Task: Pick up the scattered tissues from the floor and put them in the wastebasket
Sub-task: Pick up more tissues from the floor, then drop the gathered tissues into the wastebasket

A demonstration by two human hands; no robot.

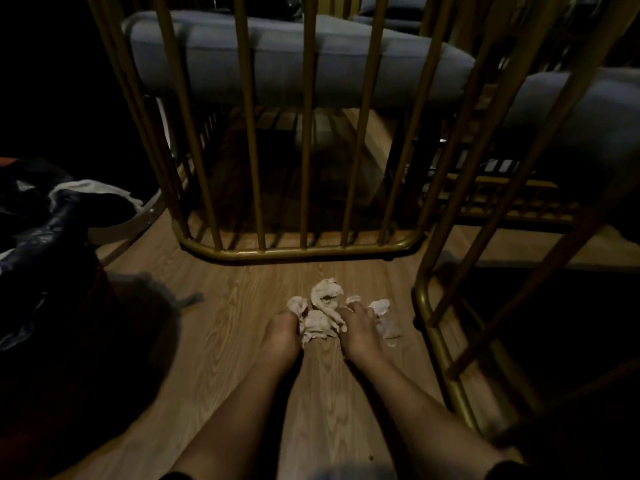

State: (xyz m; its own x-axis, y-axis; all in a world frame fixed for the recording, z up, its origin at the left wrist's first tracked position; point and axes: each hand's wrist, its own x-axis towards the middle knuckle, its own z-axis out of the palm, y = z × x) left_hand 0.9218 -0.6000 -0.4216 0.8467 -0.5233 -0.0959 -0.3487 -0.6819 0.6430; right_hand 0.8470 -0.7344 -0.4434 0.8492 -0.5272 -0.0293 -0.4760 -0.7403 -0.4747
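Note:
A heap of crumpled white tissues (323, 311) lies on the wooden floor (214, 327) in the middle of the view. My left hand (282, 332) presses against the heap's left side, fingers curled into the paper. My right hand (358, 332) grips the right side of the heap, and another tissue (382, 310) pokes out beyond its fingers. The wastebasket (45, 216), lined with a dark glossy bag, stands at the left edge; a white tissue (90, 188) lies on its rim.
A gold metal barred frame (304, 249) stands just beyond the tissues, with grey cushions (277, 60) behind it. A second gold frame (446, 344) rises close on the right. A white curved object (138, 220) sits by the basket.

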